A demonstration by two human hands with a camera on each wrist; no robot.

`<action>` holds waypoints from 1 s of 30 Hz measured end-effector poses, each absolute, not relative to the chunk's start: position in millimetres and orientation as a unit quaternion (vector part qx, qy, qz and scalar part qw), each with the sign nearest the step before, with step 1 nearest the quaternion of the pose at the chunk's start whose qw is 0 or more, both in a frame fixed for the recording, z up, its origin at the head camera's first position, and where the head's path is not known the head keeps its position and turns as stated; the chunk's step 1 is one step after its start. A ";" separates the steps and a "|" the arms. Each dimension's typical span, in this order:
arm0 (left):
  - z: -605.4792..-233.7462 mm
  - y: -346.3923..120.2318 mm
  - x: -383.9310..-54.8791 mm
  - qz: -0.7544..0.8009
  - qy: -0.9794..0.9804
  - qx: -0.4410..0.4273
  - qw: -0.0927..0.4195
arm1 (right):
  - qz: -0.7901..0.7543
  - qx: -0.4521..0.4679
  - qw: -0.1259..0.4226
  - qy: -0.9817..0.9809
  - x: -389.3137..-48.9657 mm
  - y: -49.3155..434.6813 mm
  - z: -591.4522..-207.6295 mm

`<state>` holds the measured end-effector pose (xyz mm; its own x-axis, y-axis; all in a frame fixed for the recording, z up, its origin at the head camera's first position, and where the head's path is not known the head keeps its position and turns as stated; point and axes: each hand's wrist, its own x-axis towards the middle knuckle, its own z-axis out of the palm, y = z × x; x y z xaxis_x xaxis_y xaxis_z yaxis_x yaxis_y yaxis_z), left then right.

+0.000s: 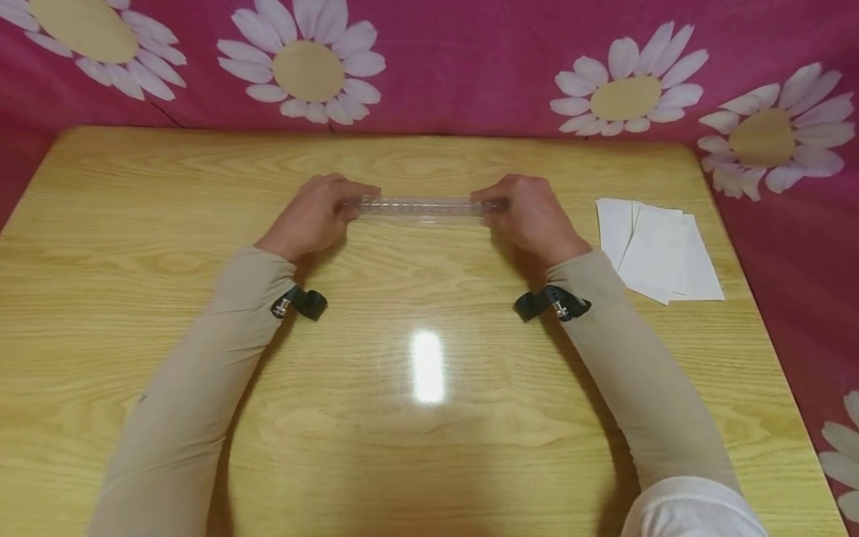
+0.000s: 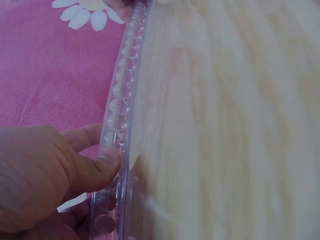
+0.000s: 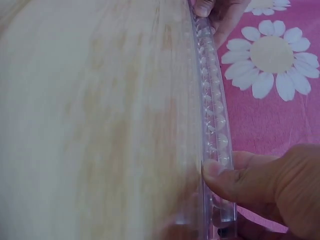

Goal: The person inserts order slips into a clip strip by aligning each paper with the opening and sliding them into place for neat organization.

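A long, clear plastic holder (image 1: 423, 208) with a row of round, see-through shapes along it spans the gap between both hands, level from left to right in the head view. My left hand (image 1: 315, 212) pinches its left end, with the thumb (image 2: 102, 165) on the near face in the left wrist view. The right hand (image 1: 530, 212) grips the other end, its thumb (image 3: 220, 180) likewise on the near face. The holder's exact kind cannot be told. Fingers behind it are partly hidden.
White paper sheets (image 1: 658, 250) lie overlapped on the wooden table (image 1: 429, 455), right of the right hand. A pink cloth (image 1: 463, 67) with large daisies hangs behind the table. Dark straps with small mounts (image 1: 312, 304) sit on both wrists.
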<state>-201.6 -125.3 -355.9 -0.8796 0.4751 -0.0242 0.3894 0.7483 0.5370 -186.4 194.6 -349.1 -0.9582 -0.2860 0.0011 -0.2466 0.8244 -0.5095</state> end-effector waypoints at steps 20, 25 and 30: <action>-356.6 -105.6 -209.9 0.312 0.919 0.217 0.107 | -0.246 -0.084 0.065 0.963 -182.7 217.3 -337.7; -356.6 -104.1 -208.7 0.315 0.916 0.223 0.106 | -0.236 -0.080 0.059 0.967 -181.1 224.6 -337.6; -354.3 -108.2 -209.5 0.316 0.917 0.212 0.116 | -0.241 -0.081 0.055 0.966 -181.2 227.0 -337.4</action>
<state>-209.5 -108.2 -354.3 -0.8829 0.4627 -0.0794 0.3153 0.7097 0.6300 -181.2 227.0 -337.4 -0.9810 -0.1822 -0.0665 -0.1297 0.8712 -0.4735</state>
